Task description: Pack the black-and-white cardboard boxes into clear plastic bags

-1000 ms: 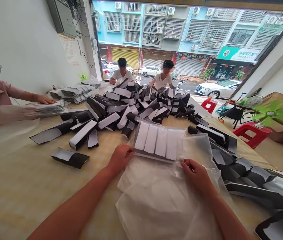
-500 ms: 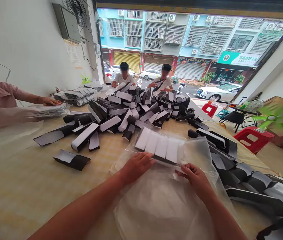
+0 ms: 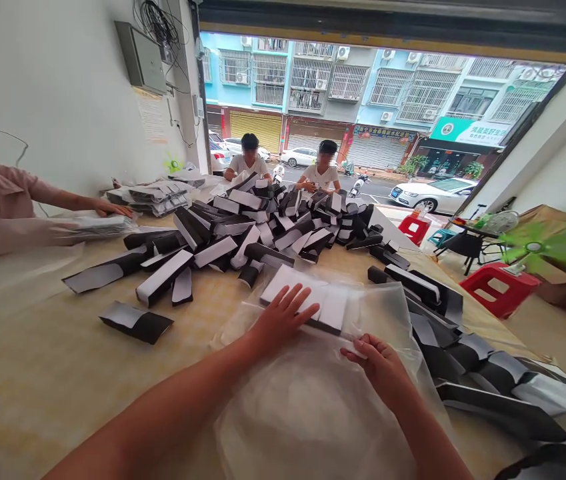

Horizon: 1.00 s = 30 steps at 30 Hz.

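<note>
A clear plastic bag (image 3: 387, 313) lies in front of me with a row of several white-topped, black-sided boxes (image 3: 331, 308) inside it. My left hand (image 3: 283, 317) rests flat over the row, fingers spread, covering part of the boxes. Near the row's right end, my right hand (image 3: 375, 360) pinches the edge of the bag between thumb and fingers. More clear plastic bags (image 3: 313, 413) lie flat beneath, reaching toward me.
A heap of black-and-white boxes (image 3: 217, 250) covers the table's middle. More boxes (image 3: 493, 367) line the right side, and one box (image 3: 135, 321) lies apart at left. A person (image 3: 7, 200) sits at left by stacked packs (image 3: 155, 193); two people sit across. Red stools (image 3: 500, 290) stand right.
My left hand has moved from the near edge of the row up onto the boxes, its fingers spreading. My right hand keeps its pinch on the bag. The view has shifted slightly.
</note>
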Tool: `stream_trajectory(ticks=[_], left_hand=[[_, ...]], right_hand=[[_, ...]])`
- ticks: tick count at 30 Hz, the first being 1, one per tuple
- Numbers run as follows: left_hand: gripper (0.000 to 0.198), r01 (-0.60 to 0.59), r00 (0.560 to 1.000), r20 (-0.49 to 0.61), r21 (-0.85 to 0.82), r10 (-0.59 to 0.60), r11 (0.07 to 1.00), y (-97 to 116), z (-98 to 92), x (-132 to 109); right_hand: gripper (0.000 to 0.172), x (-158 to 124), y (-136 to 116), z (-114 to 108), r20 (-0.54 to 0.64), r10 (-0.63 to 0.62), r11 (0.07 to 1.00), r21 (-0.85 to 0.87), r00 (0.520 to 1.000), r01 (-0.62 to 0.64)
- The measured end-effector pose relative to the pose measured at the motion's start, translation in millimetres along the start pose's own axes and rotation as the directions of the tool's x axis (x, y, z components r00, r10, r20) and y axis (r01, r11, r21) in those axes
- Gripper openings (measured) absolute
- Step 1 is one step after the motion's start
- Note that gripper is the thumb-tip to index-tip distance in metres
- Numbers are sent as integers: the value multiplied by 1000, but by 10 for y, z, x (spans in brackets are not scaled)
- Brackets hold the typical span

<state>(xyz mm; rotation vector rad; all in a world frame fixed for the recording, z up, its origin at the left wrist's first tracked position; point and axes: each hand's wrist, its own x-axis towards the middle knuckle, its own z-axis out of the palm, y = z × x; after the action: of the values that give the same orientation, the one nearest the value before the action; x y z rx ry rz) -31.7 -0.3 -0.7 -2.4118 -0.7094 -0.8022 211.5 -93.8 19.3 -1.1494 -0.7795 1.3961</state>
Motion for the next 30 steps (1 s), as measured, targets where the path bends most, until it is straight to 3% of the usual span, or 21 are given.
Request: stream_trajectory(ticks=[4,7,12,15,17,19,21,22,23,25,27,30], left_hand=[[52,30,996,91,-17,-28,999,3,83,48],[48,91,986,154,-132,-71,987,-13,72,87],[53,255,961,196,-363,-194,896,-100,-155,159],[61,424,901,152,-505,-406,752,-126,-342,178],[65,536,782,95,-608,-616,586,-125,-465,179],[66,592,563,76,-732,-823,338,-136,-577,177],[63,523,304,140,-852,-942,42,-178,-662,172],[61,434,195,200,-896,-960,-98,-210,-688,165],[58,320,112,273,-920,-955,-225,-247,-701,153],[51,77,29,437,-898,-899,-434,-316,-691,106],[45,-99,5,598,-798,-802,-595,-352,-636,28],[38,-196,-26,742,-660,-669,-725,-329,-507,-114]], right_hand=[[41,-14,11,8,25,-1,1000,6,1000,0],[38,-36,2,3,15,-10,1000,-2,1000,10],[38,-15,5,-130,-38,-98,995,1,994,98],[37,43,35,-278,-54,-119,993,-14,991,118],[36,74,51,-365,-63,-117,993,-28,991,115],[36,82,46,-408,-67,-99,994,-50,993,96],[38,68,17,-388,-77,-95,993,-82,993,88],[39,56,-5,-354,-87,-102,990,-103,991,93],[40,42,-28,-309,-99,-112,987,-128,989,99],[42,17,-76,-198,-116,-134,976,-187,984,111],[47,6,-119,-93,-106,-140,960,-258,984,109],[57,16,-188,36,-62,-149,908,-404,987,111]])
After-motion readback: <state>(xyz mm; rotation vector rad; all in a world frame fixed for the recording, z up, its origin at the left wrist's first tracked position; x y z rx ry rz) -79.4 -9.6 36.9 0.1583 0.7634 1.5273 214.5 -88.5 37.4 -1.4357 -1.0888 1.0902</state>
